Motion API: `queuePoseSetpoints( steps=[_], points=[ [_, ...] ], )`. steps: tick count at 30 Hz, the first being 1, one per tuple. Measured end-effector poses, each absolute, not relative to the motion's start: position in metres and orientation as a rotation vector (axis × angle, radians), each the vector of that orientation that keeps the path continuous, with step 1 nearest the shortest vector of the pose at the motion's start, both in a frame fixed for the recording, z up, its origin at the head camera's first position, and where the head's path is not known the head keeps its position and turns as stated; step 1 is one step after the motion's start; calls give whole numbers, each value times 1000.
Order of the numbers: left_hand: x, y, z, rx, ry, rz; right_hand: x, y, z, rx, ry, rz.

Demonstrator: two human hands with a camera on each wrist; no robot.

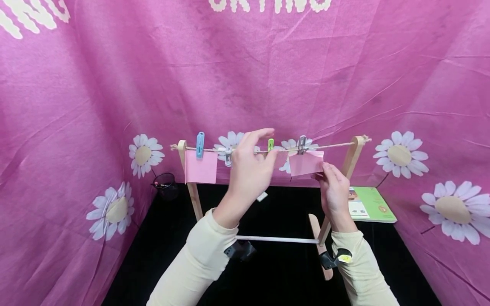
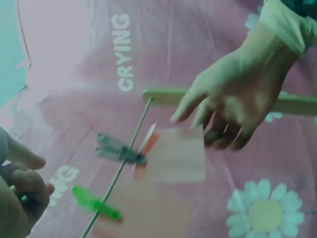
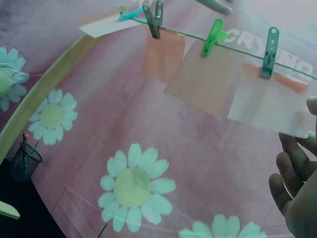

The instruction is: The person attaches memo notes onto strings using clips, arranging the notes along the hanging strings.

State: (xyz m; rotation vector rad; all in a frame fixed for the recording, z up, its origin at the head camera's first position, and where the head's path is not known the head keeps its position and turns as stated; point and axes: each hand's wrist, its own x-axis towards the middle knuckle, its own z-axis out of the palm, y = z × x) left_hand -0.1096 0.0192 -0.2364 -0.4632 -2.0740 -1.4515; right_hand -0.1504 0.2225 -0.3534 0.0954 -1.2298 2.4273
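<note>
Square pink papers hang by clothespins from a string (image 1: 332, 146). At its right end, a grey clothespin (image 1: 302, 145) holds one pink paper (image 1: 305, 163) that tilts slightly. My right hand (image 1: 335, 189) pinches this paper by its right edge. My left hand (image 1: 250, 170) is raised in front of the string, with bent fingers and nothing in them. Near its thumb is a green clothespin (image 1: 271, 144); the left wrist view shows a gap between them. That green clothespin holds another pink paper (image 3: 205, 77), mostly hidden behind my left hand in the head view.
A wooden frame (image 1: 351, 159) carries the string. To the left are a blue clothespin (image 1: 200, 145) on a pink paper (image 1: 201, 168) and another grey clothespin (image 1: 228, 157). A black mesh pen cup (image 1: 166, 188) and a green book (image 1: 377, 205) stand behind. Pink flowered cloth (image 1: 245, 63) surrounds everything.
</note>
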Motion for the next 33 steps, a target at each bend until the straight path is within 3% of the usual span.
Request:
queuePoseSetpoints(
  steps=[13,21,33],
  points=[
    [-89,-53,-288,-888,-1794,-1371,-115,241,-395,333,-1389,2366],
    [-86,-66,-339,-856,-1702,-1347,-79,248,-434,413,-1442,2335],
    [-95,-63,-332,-867,-1657,-1336,-46,247,-455,472,-1297,2349]
  ],
)
